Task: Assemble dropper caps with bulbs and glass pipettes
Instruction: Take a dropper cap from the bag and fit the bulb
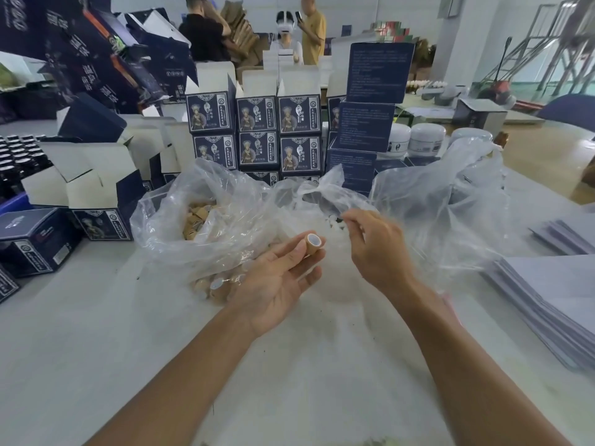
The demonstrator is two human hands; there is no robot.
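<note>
Left hand (273, 281), palm up, pinches a tan cylindrical dropper cap (313, 242) between thumb and fingertips. Right hand (375, 249), fingers curled, pinches the clear plastic bag (322, 191) of small white bulbs (333, 223).

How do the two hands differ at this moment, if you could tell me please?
The left hand lies palm up, pinching a tan dropper cap at its fingertips; the right hand is palm down, its fingers curled at the clear plastic bag of small white pieces. Both hover above the table.
</note>
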